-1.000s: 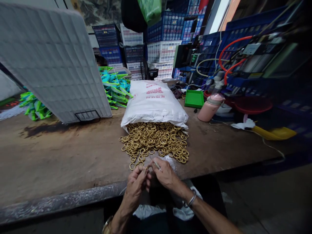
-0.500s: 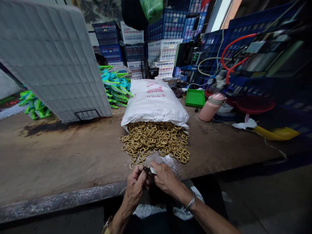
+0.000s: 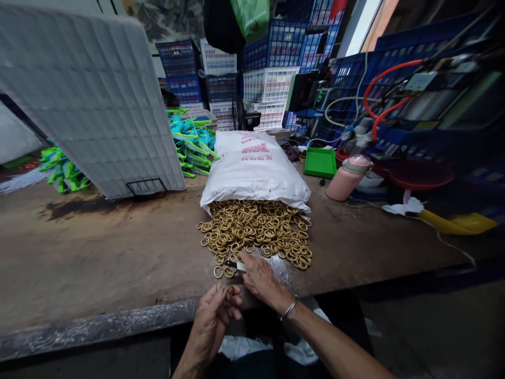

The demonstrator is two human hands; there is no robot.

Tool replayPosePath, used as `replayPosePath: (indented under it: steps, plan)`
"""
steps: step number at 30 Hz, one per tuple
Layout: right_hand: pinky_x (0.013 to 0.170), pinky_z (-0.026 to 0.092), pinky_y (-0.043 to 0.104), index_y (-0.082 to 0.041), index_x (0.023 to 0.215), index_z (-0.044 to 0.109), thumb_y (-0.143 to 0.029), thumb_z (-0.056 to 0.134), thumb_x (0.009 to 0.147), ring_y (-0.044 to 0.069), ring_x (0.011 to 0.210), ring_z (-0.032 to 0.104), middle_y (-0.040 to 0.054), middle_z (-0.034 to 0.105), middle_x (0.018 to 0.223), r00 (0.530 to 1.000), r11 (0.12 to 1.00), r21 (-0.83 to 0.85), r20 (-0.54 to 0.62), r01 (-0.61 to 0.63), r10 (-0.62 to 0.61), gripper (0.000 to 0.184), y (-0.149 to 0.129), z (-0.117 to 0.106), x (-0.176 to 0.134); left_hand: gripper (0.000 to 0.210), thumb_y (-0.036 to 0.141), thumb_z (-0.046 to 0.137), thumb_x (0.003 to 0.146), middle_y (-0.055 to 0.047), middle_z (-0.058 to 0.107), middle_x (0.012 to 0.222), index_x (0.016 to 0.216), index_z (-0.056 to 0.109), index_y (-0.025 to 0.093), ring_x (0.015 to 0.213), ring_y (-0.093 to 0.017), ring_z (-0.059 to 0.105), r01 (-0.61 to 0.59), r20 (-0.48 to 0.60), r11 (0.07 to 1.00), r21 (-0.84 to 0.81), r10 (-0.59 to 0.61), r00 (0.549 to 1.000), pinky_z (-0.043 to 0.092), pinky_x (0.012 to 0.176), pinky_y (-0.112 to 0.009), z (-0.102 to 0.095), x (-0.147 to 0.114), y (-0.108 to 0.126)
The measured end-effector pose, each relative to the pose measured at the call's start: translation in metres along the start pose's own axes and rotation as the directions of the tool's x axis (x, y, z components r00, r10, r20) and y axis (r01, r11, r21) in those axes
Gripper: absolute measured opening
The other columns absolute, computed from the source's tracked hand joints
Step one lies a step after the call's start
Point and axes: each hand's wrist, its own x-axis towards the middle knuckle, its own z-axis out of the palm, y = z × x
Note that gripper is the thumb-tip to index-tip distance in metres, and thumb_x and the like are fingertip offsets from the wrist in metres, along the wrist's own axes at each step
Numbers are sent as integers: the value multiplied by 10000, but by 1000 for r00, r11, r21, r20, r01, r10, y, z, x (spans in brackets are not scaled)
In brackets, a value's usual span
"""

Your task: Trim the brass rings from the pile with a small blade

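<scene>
Brass rings (image 3: 256,231) spilling toward worker, right hand (image 3: 256,273) pinching small tool (image 3: 235,265), left hand (image 3: 215,316) curled.

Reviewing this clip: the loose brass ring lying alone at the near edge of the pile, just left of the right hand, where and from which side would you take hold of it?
Probably pinch the lone ring across its thin rim, from above and the near side. It lies flat on the table, its open centre giving a fingertip purchase. The right hand is nearest; the pile crowds the far side.

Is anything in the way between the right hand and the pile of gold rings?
Nothing visible. The right hand already reaches the near edge of the pile of gold metal rings on the brown wooden table.
</scene>
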Motion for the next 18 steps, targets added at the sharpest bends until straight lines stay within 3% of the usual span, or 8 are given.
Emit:
replayPosePath:
  steps: [8,12,15,18]
  plan:
    - [652,285,270,-205,1028,457,-126,436,723,179,796,532,52,597,916,1000,998,-61,7,4,-3,316,-5,12,10,202,262,659,674,-32,624,696,844,618,161,564,-110,547,100,2,974,-203,-102,995,419,455,-197,-20,10,0]
    - [653,290,294,-186,1036,466,-121,402,747,199,779,524,80,587,950,998,990,-135,-47,-35,29,304,-4,21,10,172,260,690,644,-40,613,700,612,586,126,584,-110,546,148,-22,959,-243,-158,987,431,489,-213,-22,15,-1]
    - [637,293,278,-173,993,478,-101,418,716,181,749,518,71,593,904,998,998,-59,-51,-38,35,292,-3,17,11,261,299,749,563,-15,588,642,568,551,129,542,-99,531,130,-100,978,-163,-148,984,403,443,-192,-17,18,1]
    - [614,298,244,-171,896,492,-129,418,739,144,692,493,32,578,778,997,987,155,-53,-45,54,179,-3,1,11,336,401,742,549,22,560,584,698,567,155,467,-79,492,40,-156,998,44,-33,987,349,379,-163,-14,24,2]
